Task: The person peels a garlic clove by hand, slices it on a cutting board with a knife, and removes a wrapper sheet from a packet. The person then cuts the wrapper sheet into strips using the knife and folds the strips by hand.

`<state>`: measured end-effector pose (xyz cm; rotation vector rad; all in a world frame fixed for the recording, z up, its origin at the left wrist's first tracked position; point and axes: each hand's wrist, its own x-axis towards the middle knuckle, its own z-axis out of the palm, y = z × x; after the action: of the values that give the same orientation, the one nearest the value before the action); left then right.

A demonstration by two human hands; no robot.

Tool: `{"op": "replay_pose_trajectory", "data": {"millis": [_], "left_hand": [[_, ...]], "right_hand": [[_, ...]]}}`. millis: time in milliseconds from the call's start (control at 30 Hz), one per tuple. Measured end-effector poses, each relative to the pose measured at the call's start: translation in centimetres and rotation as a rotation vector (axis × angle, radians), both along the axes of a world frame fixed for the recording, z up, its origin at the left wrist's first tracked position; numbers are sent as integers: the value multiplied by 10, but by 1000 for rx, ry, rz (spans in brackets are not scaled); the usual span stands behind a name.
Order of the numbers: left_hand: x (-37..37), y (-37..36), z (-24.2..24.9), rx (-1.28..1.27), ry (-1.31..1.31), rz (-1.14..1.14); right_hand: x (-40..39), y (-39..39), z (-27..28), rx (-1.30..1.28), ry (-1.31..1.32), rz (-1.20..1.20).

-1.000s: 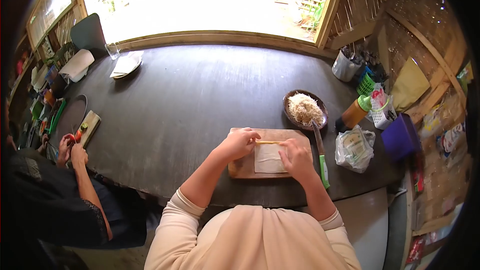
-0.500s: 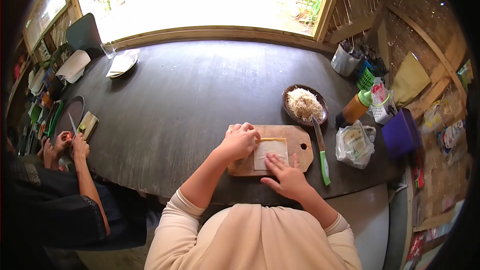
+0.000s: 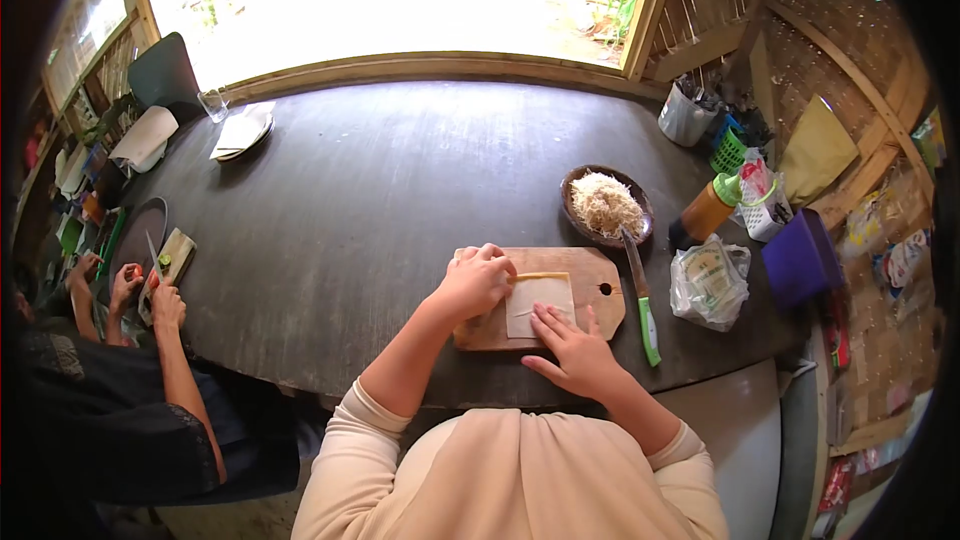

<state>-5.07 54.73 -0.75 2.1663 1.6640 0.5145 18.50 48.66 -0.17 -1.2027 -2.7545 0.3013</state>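
Observation:
A stack of thin, square, pale pastry wrappers [image 3: 530, 316] with a yellowish far edge lies on a wooden cutting board [image 3: 480, 334]. My left hand [image 3: 477, 278] is curled over the board's left side, thumb and fingertips pinched at the upper left corner of the wrappers. My right hand [image 3: 575, 350] rests flat on their lower right part, fingers spread. Just right of the board is a knife [image 3: 648, 328] with a green and white handle, its blade tip on the rim of a brown bowl [image 3: 650, 202] of shredded pale food [image 3: 605, 205].
A clear plastic bag [image 3: 710, 283], a sauce bottle [image 3: 706, 210] and a purple container [image 3: 802, 256] stand at the right. On the left a co-worker's hands [image 3: 168, 308] hold a knife and something red beside a small board [image 3: 178, 256]. A plate with white sheets [image 3: 242, 130] lies far left.
My hands stay almost in place, the right one slightly shifted on the wrappers. At the left, the co-worker's knife hand has moved a little nearer to them.

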Motion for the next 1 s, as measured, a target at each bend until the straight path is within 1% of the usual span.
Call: {"op": "replay_pose_trajectory", "data": {"millis": [67,167,200,267,300,333,400,467,533,600,633,700,733,800,833,867,900,933,1000], "left_hand": [[-1,2,1,-8,-4,-2],[3,1,3,-5,5,-9],[4,0,8,-27,16,6],[6,-1,9,-50,27,19],[5,0,7,-46,21,24],[5,0,6,-42,15,31],[6,-1,5,-2,6,42],[7,0,1,39,-2,54],[9,4,-8,148,-12,76],[9,7,-13,174,-23,84],[10,7,-14,198,-36,91],[9,6,-10,145,-5,129],[8,4,-5,94,29,165],[1,1,6,59,74,191],[-4,-2,13,26,123,215],[-8,-4,22,24,124,213],[-13,-6,33,-156,118,183],[-19,-7,38,-335,114,154],[-24,-10,35,-343,92,110]], "right_hand": [[12,1,4,-24,-30,-14],[18,7,4,39,-112,-70],[15,12,2,35,-112,-79],[4,22,-6,117,-115,-101],[0,28,-12,106,-46,-94],[-5,30,-17,108,-46,-94],[-13,29,-20,74,70,-24],[-10,19,-12,79,59,22],[-2,10,-1,79,45,67],[17,7,6,-68,187,171],[25,7,11,-70,185,171],[44,9,20,-77,394,-30],[55,13,19,-78,391,-29],[80,23,12,154,600,-170],[91,27,9,153,599,-171],[103,29,6,69,671,-373],[108,30,5,-17,741,-576],[111,33,4,-19,744,-578],[114,40,3,107,676,-535]]}}
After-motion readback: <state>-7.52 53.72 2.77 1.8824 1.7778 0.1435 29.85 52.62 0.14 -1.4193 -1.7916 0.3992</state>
